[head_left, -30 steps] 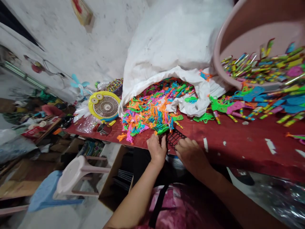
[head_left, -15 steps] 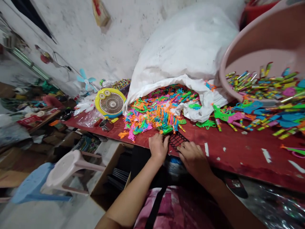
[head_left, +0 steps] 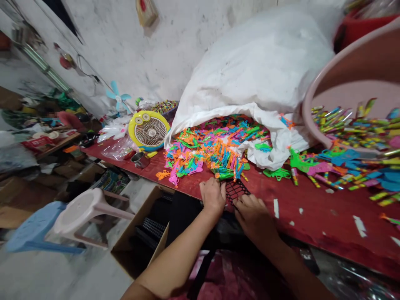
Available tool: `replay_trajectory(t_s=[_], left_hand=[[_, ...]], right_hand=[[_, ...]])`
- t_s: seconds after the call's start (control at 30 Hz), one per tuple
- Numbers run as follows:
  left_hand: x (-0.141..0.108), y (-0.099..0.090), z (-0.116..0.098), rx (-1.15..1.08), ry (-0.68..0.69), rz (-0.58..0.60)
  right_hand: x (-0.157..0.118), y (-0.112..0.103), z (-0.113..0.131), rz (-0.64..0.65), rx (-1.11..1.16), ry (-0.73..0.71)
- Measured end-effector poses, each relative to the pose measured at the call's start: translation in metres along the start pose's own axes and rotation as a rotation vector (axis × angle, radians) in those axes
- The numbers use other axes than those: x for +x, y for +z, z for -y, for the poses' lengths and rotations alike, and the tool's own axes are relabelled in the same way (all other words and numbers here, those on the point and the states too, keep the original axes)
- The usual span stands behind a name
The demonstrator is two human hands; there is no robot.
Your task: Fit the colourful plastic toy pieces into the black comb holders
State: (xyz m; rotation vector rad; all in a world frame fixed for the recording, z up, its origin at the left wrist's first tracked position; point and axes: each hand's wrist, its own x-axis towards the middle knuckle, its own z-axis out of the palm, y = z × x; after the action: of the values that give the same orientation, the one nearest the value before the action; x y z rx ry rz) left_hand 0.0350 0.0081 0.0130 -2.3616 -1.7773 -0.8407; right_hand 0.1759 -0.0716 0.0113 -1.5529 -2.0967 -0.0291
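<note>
Countless plastic pieces [head_left: 215,150] across a red table [head_left: 325,216] — white sack [head_left: 262,66] behind

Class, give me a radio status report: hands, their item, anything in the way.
Left hand, right hand on black plastic mesh. Multicoloured plastic pieces heaped just beyond.

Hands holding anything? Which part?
Both are on a black plastic mesh panel: the left hand at its left edge, the right hand at its lower right edge. The fingers partly hide how firm the grip is.
</note>
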Motion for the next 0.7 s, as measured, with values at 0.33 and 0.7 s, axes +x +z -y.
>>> replay_trajectory(t_s=[0.33, 0.7], left_hand=[[-0.010, -0.011, 0.003, -0.265, -0.211, -0.129], [-0.007, -0.001, 0.016, -0.589, -0.070, -0.199]], right_hand=[[-0.008, 0.009, 0.020, -0.081, -0.101, -0.038], [-0.011, 0.007, 0.006, -0.083, 0.490, 0.120]])
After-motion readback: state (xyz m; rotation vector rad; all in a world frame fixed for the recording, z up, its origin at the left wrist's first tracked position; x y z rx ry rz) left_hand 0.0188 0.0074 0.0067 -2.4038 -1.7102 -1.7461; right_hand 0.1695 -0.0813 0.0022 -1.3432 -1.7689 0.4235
